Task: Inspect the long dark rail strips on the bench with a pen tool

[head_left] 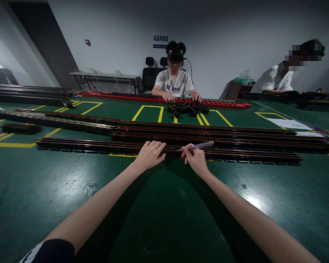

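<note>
A long dark strip (79,145) with thin brownish edges lies across the table in front of me. My left hand (150,155) lies over the middle of this strip, its fingers bent across the far side and the thumb on the near side. Just to the right, my right hand (195,159) is closed in a pinch around a slim screwdriver (203,145) with a translucent handle. The screwdriver is nearly level. Its thin tip points left, at the strip between my hands. Whether the tip touches the strip, I cannot tell.
Behind the strip lie several similar dark strips (235,136) and a short dark piece (21,128). Across the green table, a person (175,81) handles dark parts (188,109) near a red slotted rail (224,104). Another person (276,80) works at right, near white papers (289,124).
</note>
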`<state>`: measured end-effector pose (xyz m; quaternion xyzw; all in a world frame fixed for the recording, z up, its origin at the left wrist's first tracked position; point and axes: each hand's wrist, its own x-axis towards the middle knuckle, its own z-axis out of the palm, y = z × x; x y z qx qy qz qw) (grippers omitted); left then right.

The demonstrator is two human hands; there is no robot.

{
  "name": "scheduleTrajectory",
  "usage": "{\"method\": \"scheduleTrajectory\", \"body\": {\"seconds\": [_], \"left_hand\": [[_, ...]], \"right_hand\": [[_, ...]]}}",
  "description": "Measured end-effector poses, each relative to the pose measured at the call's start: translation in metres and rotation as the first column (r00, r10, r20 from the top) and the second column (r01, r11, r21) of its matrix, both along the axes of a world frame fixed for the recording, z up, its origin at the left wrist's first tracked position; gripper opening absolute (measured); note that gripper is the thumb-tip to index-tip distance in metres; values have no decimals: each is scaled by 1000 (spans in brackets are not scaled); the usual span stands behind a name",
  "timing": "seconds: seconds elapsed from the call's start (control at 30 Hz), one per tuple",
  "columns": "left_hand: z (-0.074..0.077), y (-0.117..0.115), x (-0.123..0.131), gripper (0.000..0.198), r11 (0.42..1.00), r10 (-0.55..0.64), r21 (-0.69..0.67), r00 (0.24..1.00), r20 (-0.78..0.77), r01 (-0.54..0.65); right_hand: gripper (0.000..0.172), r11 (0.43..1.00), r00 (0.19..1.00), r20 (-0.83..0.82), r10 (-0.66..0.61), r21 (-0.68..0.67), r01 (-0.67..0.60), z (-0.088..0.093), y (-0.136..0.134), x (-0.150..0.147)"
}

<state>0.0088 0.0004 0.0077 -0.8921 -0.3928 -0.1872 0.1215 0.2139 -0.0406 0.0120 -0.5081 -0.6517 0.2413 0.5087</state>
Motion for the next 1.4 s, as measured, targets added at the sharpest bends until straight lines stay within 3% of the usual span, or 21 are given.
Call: {"method": "scheduleTrajectory", "body": {"seconds": [0.47,0.63,0.93,1.17,1.4], "left_hand": [[4,-1,27,41,990,143,-4,990,0,-143],[7,0,32,37,989,145,-4,989,-4,-145],[-3,-2,39,26,982,187,-1,980,74,-187],[-2,-2,39,28,984,177,5,983,54,-177],[-2,-1,39,27,983,184,21,983,24,-185]], "right_hand": [[51,998,994,106,-34,49,29,0,-1,18],[48,1000,996,93,4,7,-4,-3,1,23],[47,1000,997,82,10,-14,-9,-1,0,22],[45,1000,997,79,18,-13,-17,-3,-2,22],[48,998,996,55,-67,9,66,-1,-4,22]]}}
